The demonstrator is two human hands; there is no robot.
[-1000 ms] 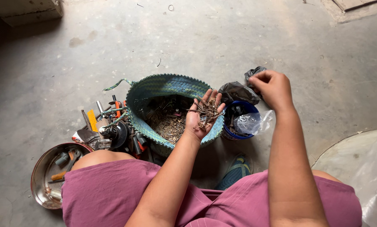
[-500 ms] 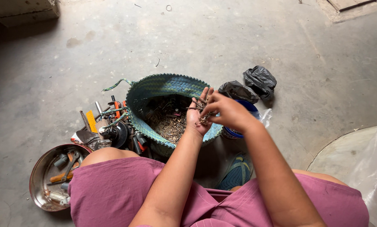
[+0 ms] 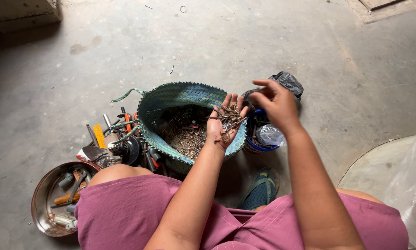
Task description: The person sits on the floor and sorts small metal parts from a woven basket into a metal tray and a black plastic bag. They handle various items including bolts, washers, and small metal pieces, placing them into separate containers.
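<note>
Nails (image 3: 228, 121) on palm, woven basket (image 3: 171, 99) holding more

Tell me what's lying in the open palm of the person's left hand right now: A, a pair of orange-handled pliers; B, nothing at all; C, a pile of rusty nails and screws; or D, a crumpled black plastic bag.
C: the left hand is held palm up over the green woven basket with a heap of rusty nails and screws resting on it.
</note>
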